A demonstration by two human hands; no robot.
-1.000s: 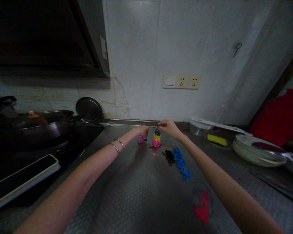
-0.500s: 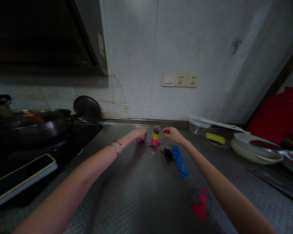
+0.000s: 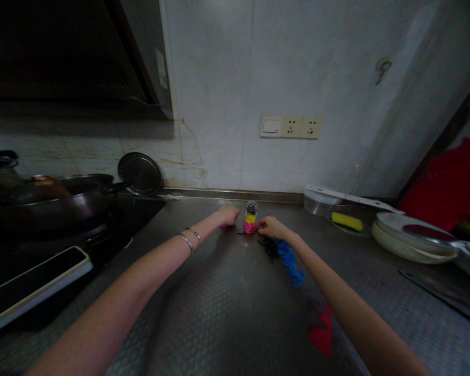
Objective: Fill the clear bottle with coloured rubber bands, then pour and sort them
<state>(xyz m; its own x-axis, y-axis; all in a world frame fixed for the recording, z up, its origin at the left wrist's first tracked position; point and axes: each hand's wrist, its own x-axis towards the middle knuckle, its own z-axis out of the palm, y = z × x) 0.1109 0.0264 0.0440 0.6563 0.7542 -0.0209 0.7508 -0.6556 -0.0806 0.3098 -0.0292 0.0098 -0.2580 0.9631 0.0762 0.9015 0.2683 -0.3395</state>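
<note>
A small clear jar [image 3: 250, 218] stands upright on the metal counter, filled in layers of pink, yellow and black bits. Just left of it is my left hand [image 3: 228, 214], its fingers curled closed; a purple thing [image 3: 224, 225] peeks out beneath, mostly covered. My right hand [image 3: 273, 227] is low on the jar's right side, fingertips pinched together by its base, where a small dark strand shows. What either hand holds is too small or hidden. Close to my right wrist lie a pile of black bands [image 3: 270, 248] and a row of blue bands [image 3: 291, 263].
A red cut-out shape [image 3: 321, 334] lies near my right forearm. To the right are a plastic tub [image 3: 316, 204], a yellow sponge [image 3: 347, 221], stacked bowls [image 3: 411, 245] and a knife [image 3: 438, 292]. A pan [image 3: 82, 201] sits on the stove at left, near a phone-like slab [image 3: 35, 282].
My right hand has come down from beside the jar's upper part to its base. My left hand has shifted slightly right, covering more of the purple thing. The jar stays put.
</note>
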